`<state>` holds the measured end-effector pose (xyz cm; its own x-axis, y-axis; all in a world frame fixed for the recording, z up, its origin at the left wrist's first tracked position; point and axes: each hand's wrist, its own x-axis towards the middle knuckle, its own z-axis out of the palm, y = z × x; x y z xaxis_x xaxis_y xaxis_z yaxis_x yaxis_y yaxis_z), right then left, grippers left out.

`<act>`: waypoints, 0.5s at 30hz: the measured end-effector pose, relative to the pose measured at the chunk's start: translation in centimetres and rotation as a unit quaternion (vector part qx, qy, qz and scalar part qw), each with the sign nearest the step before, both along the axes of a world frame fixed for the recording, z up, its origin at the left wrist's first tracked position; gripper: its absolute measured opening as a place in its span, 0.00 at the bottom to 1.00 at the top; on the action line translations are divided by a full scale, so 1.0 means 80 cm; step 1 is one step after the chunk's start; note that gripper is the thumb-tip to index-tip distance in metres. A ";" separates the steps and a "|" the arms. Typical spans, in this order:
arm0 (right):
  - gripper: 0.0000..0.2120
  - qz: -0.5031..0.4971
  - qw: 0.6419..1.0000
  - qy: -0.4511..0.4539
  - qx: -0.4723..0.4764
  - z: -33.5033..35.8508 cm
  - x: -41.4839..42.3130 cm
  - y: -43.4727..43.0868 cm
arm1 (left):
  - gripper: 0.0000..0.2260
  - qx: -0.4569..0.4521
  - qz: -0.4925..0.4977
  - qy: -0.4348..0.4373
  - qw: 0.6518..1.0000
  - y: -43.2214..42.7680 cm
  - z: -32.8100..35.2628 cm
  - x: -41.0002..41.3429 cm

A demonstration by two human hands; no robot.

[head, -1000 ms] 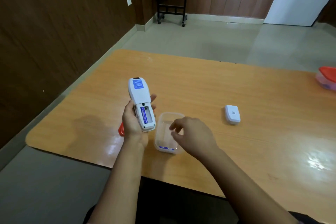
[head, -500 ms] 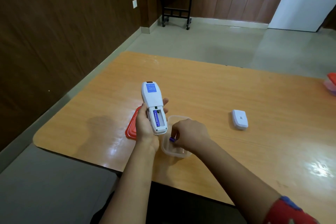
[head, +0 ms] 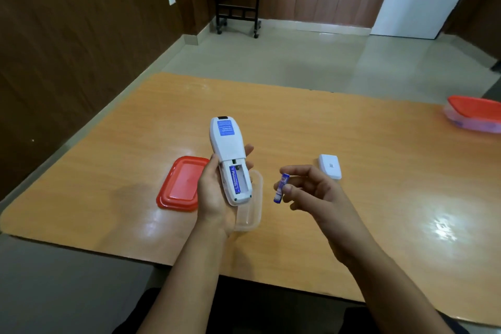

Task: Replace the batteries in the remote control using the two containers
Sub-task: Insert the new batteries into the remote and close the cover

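The battery (head: 282, 183) has been lifted out of the clear container (head: 259, 198).
The remote control (head: 229, 149) is gripped in the left hand (head: 211, 192), one slot bare (the right-hand one); just right of those fingers (head: 248, 149) the battery is pinched by the right hand (head: 311, 192), roughly parallel to the slot.

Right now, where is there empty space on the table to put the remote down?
Bare table lies between the white battery cover and the red-lidded container far right, and along the far edge. Crowded around the red lid, clear container and remote.
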<state>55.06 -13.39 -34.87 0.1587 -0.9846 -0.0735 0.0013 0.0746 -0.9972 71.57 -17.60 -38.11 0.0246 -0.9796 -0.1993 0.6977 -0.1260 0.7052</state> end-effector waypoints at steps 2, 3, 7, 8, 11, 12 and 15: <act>0.09 -0.036 0.999 -0.004 -0.018 -0.007 -0.006 0.002 | 0.19 -0.012 -0.020 -0.019 1.000 0.004 -0.001 -0.013; 0.08 -0.050 0.998 -0.002 -0.027 -0.009 -0.009 0.001 | 0.19 -0.017 -0.029 -0.031 0.999 0.006 -0.002 -0.017; 0.05 -0.099 0.990 0.038 -0.093 -0.012 -0.017 -0.004 | 0.20 -0.022 -0.053 -0.045 0.997 0.007 -0.004 -0.030; 0.05 -0.116 0.984 0.067 -0.120 -0.012 -0.018 -0.003 | 0.20 -0.024 -0.055 -0.045 0.997 0.007 -0.005 -0.032; 0.06 -0.152 0.958 0.138 -0.199 -0.012 -0.018 0.002 | 0.20 -0.028 -0.057 -0.057 0.996 0.005 -0.008 -0.034; 0.06 -0.159 0.951 0.153 -0.216 -0.011 -0.017 0.003 | 0.20 -0.027 -0.057 -0.061 0.996 0.004 -0.008 -0.034; 0.05 -0.138 0.986 -0.039 -0.090 -0.001 -0.014 0.004 | 0.20 -0.027 -0.058 -0.058 0.996 0.002 -0.011 -0.035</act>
<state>53.91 -13.03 -34.93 -0.1193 -0.9870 0.1080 0.0737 -0.1173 -0.9904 68.77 -17.42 -38.96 -0.0686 -0.9864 -0.1493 0.5936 -0.1606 0.7886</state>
